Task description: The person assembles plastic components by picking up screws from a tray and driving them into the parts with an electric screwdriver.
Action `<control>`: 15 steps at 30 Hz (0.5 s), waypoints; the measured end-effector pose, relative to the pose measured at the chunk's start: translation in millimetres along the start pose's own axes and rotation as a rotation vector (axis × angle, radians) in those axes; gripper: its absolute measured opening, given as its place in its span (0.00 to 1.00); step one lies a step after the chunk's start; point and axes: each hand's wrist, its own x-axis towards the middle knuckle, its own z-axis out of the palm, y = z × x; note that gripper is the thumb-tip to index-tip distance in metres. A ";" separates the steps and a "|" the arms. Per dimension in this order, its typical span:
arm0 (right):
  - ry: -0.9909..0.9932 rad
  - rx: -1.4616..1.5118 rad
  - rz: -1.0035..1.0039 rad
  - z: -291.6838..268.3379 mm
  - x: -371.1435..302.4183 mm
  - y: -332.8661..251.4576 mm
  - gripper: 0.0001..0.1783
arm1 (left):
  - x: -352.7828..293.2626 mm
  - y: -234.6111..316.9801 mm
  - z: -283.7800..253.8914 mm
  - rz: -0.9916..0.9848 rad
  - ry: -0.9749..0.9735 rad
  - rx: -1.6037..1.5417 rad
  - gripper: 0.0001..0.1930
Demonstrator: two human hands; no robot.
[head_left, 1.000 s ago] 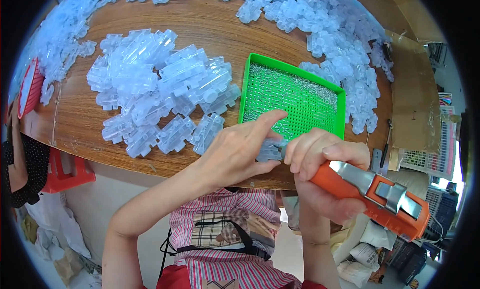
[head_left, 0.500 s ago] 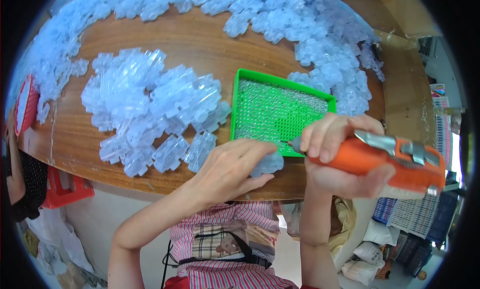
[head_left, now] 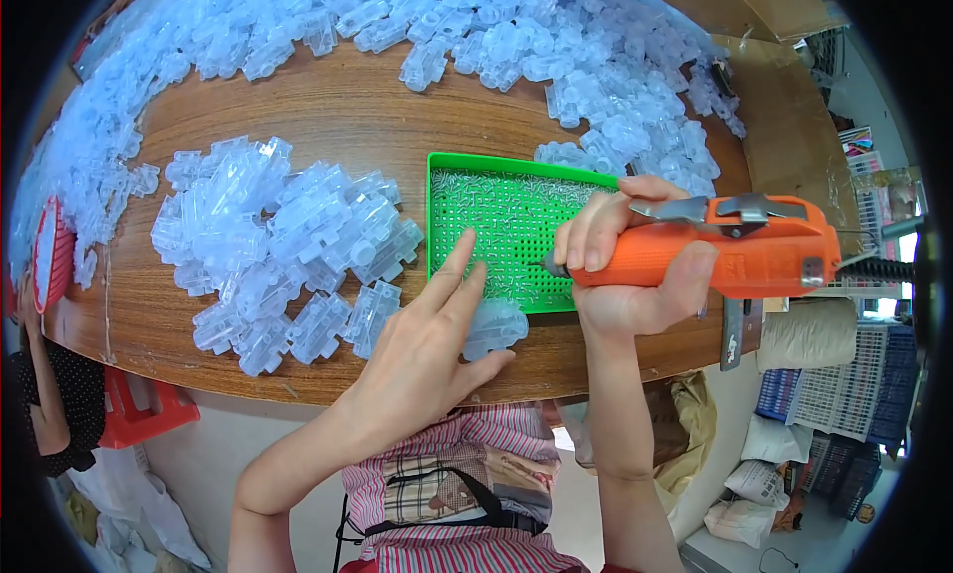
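My right hand (head_left: 625, 265) grips an orange electric screwdriver (head_left: 735, 255) with metal clips on top. The tool lies nearly level, its dark nose and bit pointing left over the green tray (head_left: 430, 206). Small silvery screws (head_left: 486, 201) fill much of that tray's perforated floor. At the tray's front left corner a clear plastic piece (head_left: 499, 327) rests on the table. My left hand (head_left: 422, 350) is open beside this piece, fingers stretched forward and thumb apart, with the piece between thumb and fingers. Whether the hand touches it, I cannot tell.
A heap of clear plastic pieces (head_left: 288, 226) lies left of the tray. A larger bank of them (head_left: 496, 17) curves along the table's far side. Another person's arm (head_left: 45, 375) shows at far left, near a red basket (head_left: 55, 255). Cardboard (head_left: 794, 136) stands at the right.
My left hand has straightened its fingers beside the clear piece. The screwdriver has swung to a more level position, its tip moving from the tray's front edge to over the tray.
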 end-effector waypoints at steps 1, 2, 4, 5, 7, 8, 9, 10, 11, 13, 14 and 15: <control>0.000 -0.067 0.009 -4.8 -2.6 4.0 0.40 | -1.4 0.1 -2.3 0.040 -0.022 -0.014 0.32; 0.001 -0.135 0.019 -9.4 -5.5 8.3 0.40 | -2.4 0.4 -3.5 0.081 -0.044 -0.028 0.32; 0.014 -0.132 0.054 -13.8 -12.8 20.6 0.38 | -4.6 -0.9 -1.8 0.088 -0.083 -0.003 0.31; 0.021 -0.137 0.058 -14.6 -15.1 25.9 0.37 | -4.9 -1.9 -0.5 0.104 -0.112 0.026 0.31; 0.036 -0.135 0.079 -14.1 -17.4 28.9 0.37 | -0.9 -4.9 1.6 0.121 -0.083 0.024 0.33; 0.038 -0.157 0.067 -13.6 -17.8 28.8 0.36 | 1.2 -9.2 4.8 0.164 -0.012 -0.011 0.35; 0.038 -0.175 0.056 -13.6 -18.4 29.8 0.36 | 1.9 -13.5 8.7 0.206 0.060 -0.043 0.37; 0.042 -0.174 0.063 -14.1 -19.4 31.1 0.36 | 1.2 -16.2 12.8 0.188 0.100 -0.101 0.40; 0.041 -0.166 0.061 -14.8 -20.4 32.3 0.36 | -0.1 -18.4 15.0 0.181 0.096 -0.102 0.40; 0.042 -0.163 0.057 -17.2 -19.9 32.1 0.36 | -1.2 -20.0 18.6 0.225 0.135 -0.105 0.42; 0.041 -0.163 0.038 -18.2 -18.5 32.0 0.36 | -1.4 -20.0 19.1 0.223 0.133 -0.107 0.42; 0.040 -0.163 0.020 -18.8 -18.0 33.0 0.36 | -1.6 -21.0 19.2 0.208 0.124 -0.096 0.42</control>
